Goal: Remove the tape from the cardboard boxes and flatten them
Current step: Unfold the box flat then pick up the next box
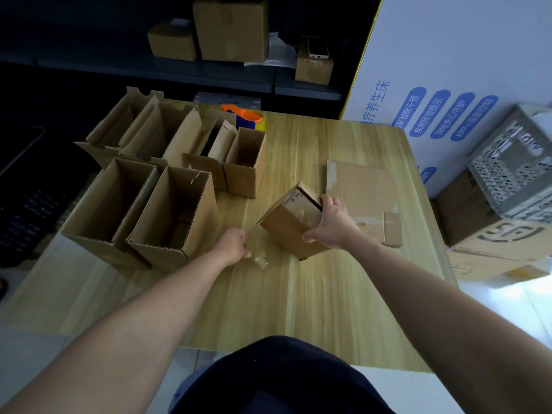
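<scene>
A small cardboard box (288, 225) lies tilted on the wooden table (313, 294), one end flap slightly open. My right hand (333, 222) grips it from the right, fingers over its top edge and thumb on its near side. Just left of the box, my left hand (234, 245) is closed on a strip of clear tape (259, 258) that lies crumpled on the table. A flattened cardboard box (364, 192) lies flat behind my right hand.
Several open upright cardboard boxes (170, 216) fill the table's left and back-left. An orange and blue tool (243, 116) sits behind them. To the right stand a grey crate (513, 171) and cartons on the floor. Shelves with boxes and a phone (318, 46) are at the back.
</scene>
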The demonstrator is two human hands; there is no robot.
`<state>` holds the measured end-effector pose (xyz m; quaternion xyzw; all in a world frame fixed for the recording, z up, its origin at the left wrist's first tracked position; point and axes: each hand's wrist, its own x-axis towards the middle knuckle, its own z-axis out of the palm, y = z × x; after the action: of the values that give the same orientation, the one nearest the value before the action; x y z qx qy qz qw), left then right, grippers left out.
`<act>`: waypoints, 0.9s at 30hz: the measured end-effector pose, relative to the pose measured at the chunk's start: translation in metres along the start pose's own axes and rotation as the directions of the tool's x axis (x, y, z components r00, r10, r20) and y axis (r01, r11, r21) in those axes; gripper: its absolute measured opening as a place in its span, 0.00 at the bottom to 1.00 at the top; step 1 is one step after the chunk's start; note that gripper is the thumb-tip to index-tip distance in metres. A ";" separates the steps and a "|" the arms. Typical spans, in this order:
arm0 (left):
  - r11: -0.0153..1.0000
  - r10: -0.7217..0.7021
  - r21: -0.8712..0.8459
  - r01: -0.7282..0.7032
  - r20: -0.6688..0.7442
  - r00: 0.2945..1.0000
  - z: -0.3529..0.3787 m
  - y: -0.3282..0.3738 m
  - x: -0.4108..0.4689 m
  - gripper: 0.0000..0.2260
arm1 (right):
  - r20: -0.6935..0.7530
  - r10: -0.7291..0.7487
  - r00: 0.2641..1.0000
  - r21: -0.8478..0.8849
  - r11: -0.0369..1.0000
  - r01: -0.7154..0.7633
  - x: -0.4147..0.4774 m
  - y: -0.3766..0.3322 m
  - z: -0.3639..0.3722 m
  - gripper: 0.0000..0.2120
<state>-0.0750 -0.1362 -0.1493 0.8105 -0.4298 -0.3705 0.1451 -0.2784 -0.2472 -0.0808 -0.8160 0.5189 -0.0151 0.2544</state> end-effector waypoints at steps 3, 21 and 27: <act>0.999 0.028 0.026 -0.028 0.022 0.999 -0.002 0.003 -0.001 0.06 | 0.003 0.006 1.000 -0.001 1.000 -0.006 0.001 0.000 0.000 0.49; 0.873 0.314 -0.330 -0.360 -0.184 0.931 -0.023 0.083 0.000 0.30 | 0.088 0.064 0.994 -0.040 0.997 -0.060 0.005 0.002 -0.008 0.47; 0.922 0.298 -0.216 -0.321 -0.134 0.945 -0.005 0.089 0.013 0.27 | 0.122 0.038 0.992 0.146 0.988 -0.055 -0.001 0.020 -0.012 0.32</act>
<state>-0.1190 -0.1999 -0.1028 0.7268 -0.4979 -0.3509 0.3175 -0.2992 -0.2576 -0.0791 -0.7818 0.5191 0.0008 0.3454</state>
